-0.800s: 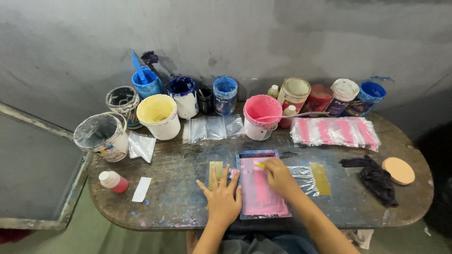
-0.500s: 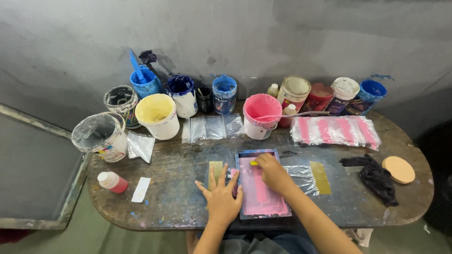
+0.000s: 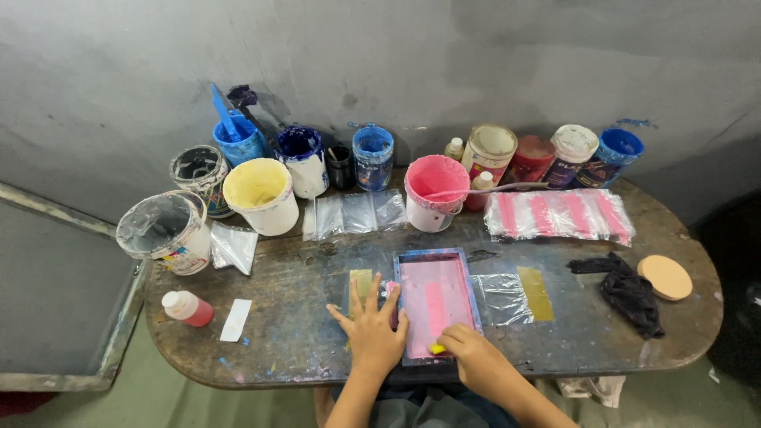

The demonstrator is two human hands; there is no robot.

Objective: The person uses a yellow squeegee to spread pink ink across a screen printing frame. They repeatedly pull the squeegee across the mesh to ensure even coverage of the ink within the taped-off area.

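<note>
A small blue-framed screen (image 3: pixel 436 263) coated in pink ink lies flat on the dark wooden table (image 3: pixel 309 361). My left hand (image 3: pixel 371 329) presses down with spread fingers on the screen's left edge. My right hand (image 3: pixel 469 354) grips a small yellow squeegee (image 3: pixel 437 348) at the screen's near edge. A clear plastic bag with a gold strip (image 3: pixel 514 293) lies just right of the screen. A pink paint bucket (image 3: pixel 433 189) with a stirring stick stands behind it.
Several paint buckets and tins line the wall: blue (image 3: pixel 238 139), yellow (image 3: pixel 259 193), white (image 3: pixel 165 230). A stack of pink-printed bags (image 3: pixel 559 214) lies back right, a black cloth (image 3: pixel 630 293) and round tan pad (image 3: pixel 664 276) at right, a red-capped bottle (image 3: pixel 187 307) at left.
My right hand has drawn the squeegee from the screen's far end down to its near edge. My left hand has stayed on the frame.
</note>
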